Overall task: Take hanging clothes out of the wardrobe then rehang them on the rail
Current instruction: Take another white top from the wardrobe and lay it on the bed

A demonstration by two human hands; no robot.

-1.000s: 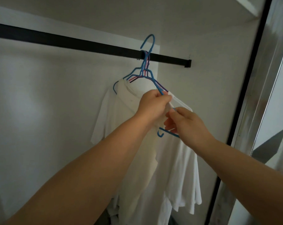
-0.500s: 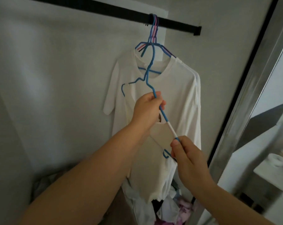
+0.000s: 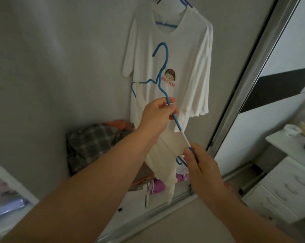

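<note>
Inside a white wardrobe where a white T-shirt (image 3: 172, 67) hangs, the left hand (image 3: 157, 116) grips a blue hanger (image 3: 163, 67) carrying a cream garment (image 3: 164, 149), while the right hand (image 3: 202, 169) pinches the hanger's lower end.

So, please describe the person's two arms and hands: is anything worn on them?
Both forearms are bare as far as the picture shows: no sleeve is visible. The left hand and the right hand wear no glove, and no ring, watch or bracelet shows.
</note>
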